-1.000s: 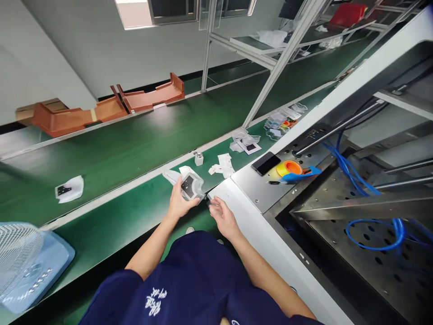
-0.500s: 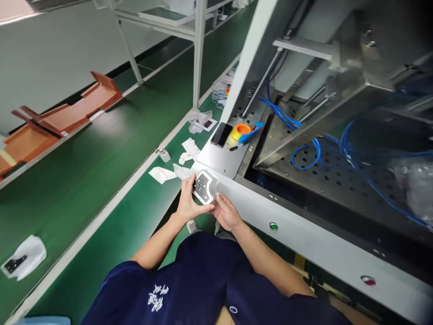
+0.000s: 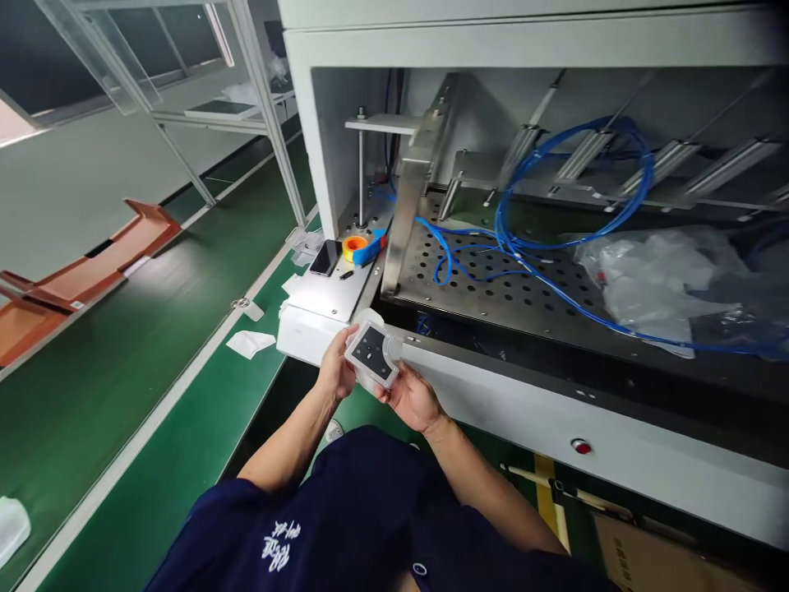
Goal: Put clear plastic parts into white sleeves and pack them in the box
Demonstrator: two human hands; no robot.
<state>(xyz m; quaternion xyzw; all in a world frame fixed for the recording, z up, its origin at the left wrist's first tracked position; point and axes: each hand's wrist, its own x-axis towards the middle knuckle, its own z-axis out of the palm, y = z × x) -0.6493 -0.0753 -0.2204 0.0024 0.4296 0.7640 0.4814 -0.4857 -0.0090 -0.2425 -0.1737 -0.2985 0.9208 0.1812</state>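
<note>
Between my hands is a small flat panel (image 3: 373,353) with a black face, a pale border and a curved notch on its right side. Pale translucent wrapping shows behind it and at its top edge. My left hand (image 3: 336,367) grips the panel's left side, its fingers partly hidden underneath. At the lower right corner, my right hand (image 3: 417,398) holds it with bent fingers. The panel is tilted toward me, in front of the machine's white front ledge (image 3: 308,333).
A phone (image 3: 326,257), a roll of yellow tape (image 3: 354,247) and a blue tool (image 3: 371,247) lie on the machine's left corner. Blue hoses (image 3: 511,238) and plastic bags (image 3: 666,279) rest inside. White paper (image 3: 250,343) lies on the green surface at left.
My view has swung to the right, showing more of the machine's inside. Both hands still hold the panel, with the left hand's thumb now drawn in along its left side.
</note>
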